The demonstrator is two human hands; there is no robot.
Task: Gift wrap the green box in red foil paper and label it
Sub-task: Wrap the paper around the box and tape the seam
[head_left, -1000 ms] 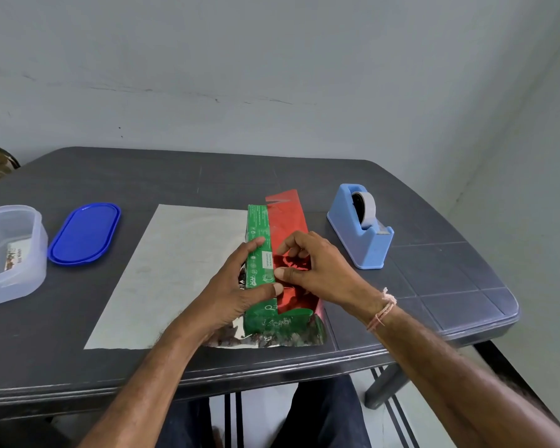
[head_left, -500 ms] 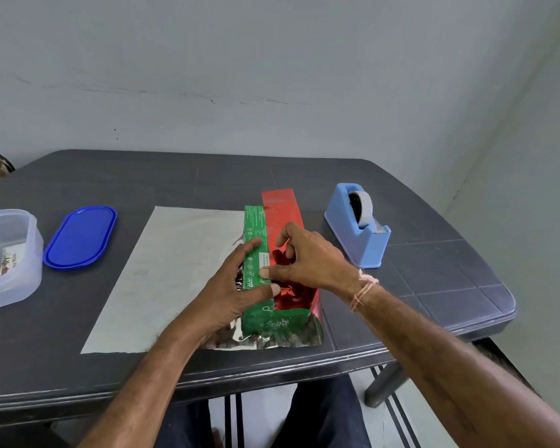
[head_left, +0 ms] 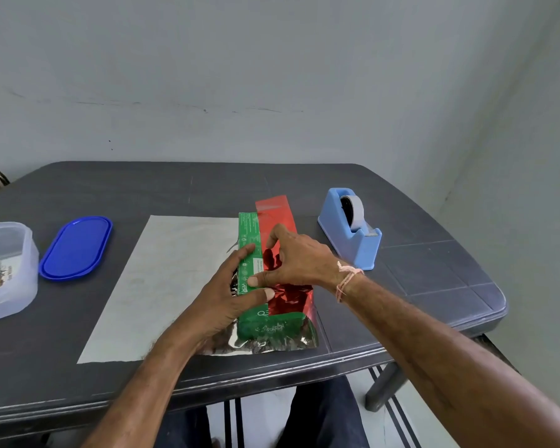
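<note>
Spreading out of its earlier pinch, the right hand (head_left: 298,260) now lies flatter on the foil.
I see the dark table (head_left: 434,263) carrying the red foil paper (head_left: 175,270), pale side up, with its right edge folded red over the green box (head_left: 249,231) near the front edge. The left hand (head_left: 227,305) grips the box's side, thumb on top. The right hand's fingers press the foil and hold nothing. A blue tape dispenser (head_left: 353,234) stands to the right.
</note>
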